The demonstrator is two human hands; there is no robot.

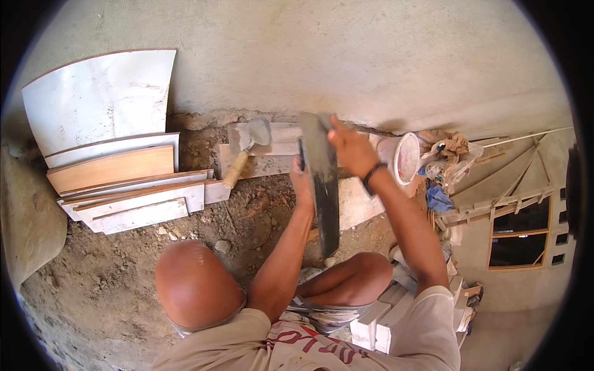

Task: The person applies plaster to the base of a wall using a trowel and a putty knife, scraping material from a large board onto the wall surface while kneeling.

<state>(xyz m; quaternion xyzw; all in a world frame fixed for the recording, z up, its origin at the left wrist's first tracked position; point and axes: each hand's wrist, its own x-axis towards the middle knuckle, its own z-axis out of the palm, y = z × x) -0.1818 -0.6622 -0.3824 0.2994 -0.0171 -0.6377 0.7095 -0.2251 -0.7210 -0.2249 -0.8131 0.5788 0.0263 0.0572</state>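
Observation:
I hold a long narrow tile strip (326, 198) upright in front of me, its facing side coated in dark grey mortar. My left hand (301, 180) grips its left edge about midway up. My right hand (348, 148), with a dark band on the wrist, holds the strip near its top end against the base of the grey plastered wall (346, 55). My bare knees (195, 287) frame the lower part of the view as I squat over the dirt ground (247, 216).
A trowel (247, 145) with a wooden handle lies on pale tile offcuts (272, 157) to the left of the strip. Several white and wood-coloured tiles (124, 179) lean stacked at far left. A white bucket (403, 157), rags and bags (445, 157) lie right.

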